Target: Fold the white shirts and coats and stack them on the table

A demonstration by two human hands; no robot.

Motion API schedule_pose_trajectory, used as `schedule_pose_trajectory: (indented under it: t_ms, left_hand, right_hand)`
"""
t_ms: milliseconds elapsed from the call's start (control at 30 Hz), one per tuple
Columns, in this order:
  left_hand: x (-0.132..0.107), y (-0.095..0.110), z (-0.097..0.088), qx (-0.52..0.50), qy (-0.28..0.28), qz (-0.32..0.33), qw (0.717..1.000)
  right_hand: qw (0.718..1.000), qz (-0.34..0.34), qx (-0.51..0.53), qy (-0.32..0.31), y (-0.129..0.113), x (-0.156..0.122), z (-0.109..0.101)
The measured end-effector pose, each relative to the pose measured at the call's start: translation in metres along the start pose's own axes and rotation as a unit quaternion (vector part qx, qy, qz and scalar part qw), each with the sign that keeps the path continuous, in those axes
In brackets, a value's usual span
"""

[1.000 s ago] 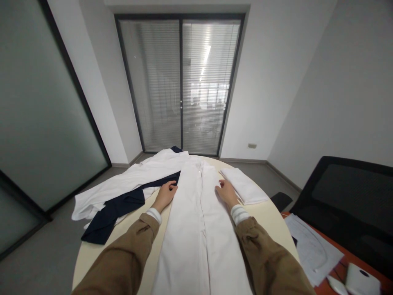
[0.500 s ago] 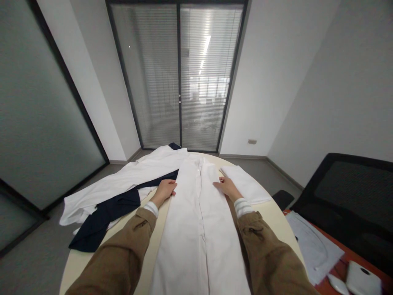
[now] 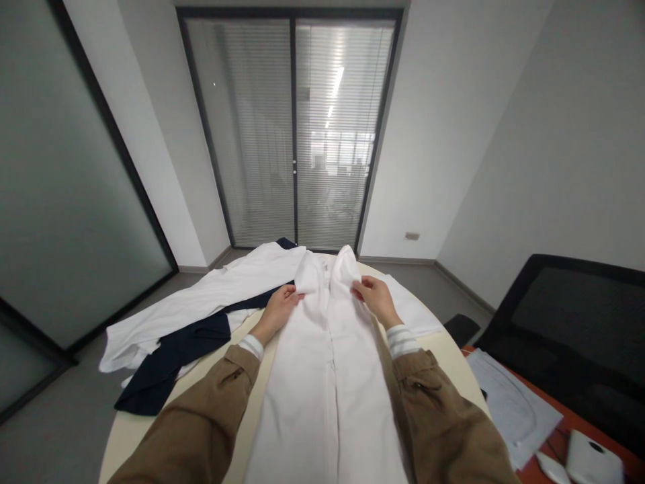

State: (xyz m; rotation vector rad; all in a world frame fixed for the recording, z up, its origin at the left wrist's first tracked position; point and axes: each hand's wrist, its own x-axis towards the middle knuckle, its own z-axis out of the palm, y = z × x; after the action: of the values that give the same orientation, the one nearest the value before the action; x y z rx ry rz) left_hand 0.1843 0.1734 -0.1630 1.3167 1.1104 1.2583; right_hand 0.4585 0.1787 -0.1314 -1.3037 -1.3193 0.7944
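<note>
A white button-front garment [image 3: 327, 396] lies lengthwise down the round cream table [image 3: 443, 356]. My left hand [image 3: 279, 310] pinches its upper left edge, and my right hand [image 3: 375, 299] pinches its upper right edge. Both edges stand up in soft peaks. To the left lies a second white garment [image 3: 186, 302], with a navy cloth [image 3: 171, 366] partly under and over it. A folded white cloth [image 3: 413, 312] sits behind my right hand, partly hidden by the raised fabric.
On the right, an orange desk [image 3: 564, 430] holds printed sheets [image 3: 511, 407] and a white device [image 3: 587, 460], with a black mesh chair [image 3: 569, 316] behind it. A glass door with blinds [image 3: 292, 134] stands ahead.
Both hands have closed on the garment's upper edges and lifted them into peaks. Earlier they lay flat on either side of it. The raised fabric now covers more of the folded cloth.
</note>
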Motion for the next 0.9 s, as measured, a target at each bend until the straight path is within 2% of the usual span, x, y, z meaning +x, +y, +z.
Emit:
schedule_pose_trajectory:
  t_ms: [100, 200, 300, 367, 433, 500, 567, 667, 800, 900]
  left_hand:
    - [-0.004, 0.005, 0.000, -0.022, 0.002, 0.065, 0.998]
    - [-0.012, 0.015, -0.001, -0.020, 0.005, 0.095, 0.995]
    - [-0.022, 0.026, 0.000, -0.036, 0.028, 0.072, 0.996]
    - [-0.031, 0.034, -0.001, -0.089, 0.051, 0.032, 0.994]
    - [-0.041, 0.040, -0.003, -0.175, 0.064, -0.014, 0.982]
    - [-0.052, 0.044, -0.007, -0.257, 0.049, -0.055, 0.964]
    - [-0.063, 0.046, -0.014, -0.300, 0.002, -0.106, 0.948]
    - [-0.077, 0.044, -0.025, -0.294, -0.071, -0.197, 0.932]
    - [-0.088, 0.038, -0.033, -0.223, -0.082, -0.286, 0.929]
    - [-0.093, 0.030, -0.031, -0.183, -0.097, -0.315, 0.926]
  right_hand:
    - [0.999, -0.028, 0.043, 0.000, -0.013, -0.004, 0.003]
    - [0.995, -0.041, 0.086, 0.000, -0.026, -0.010, 0.004]
    - [0.994, -0.043, 0.103, -0.001, -0.038, -0.018, 0.004]
    - [0.993, -0.034, 0.107, -0.021, -0.047, -0.027, 0.001]
    - [0.991, -0.018, 0.109, -0.073, -0.055, -0.038, -0.005]
    - [0.981, 0.007, 0.101, -0.162, -0.062, -0.050, -0.016]
    - [0.956, 0.043, 0.082, -0.277, -0.066, -0.062, -0.029]
    - [0.901, 0.112, 0.062, -0.415, -0.063, -0.073, -0.047]
    - [0.841, 0.183, 0.055, -0.507, -0.047, -0.078, -0.057]
    - [0.826, 0.198, 0.046, -0.526, -0.030, -0.077, -0.056]
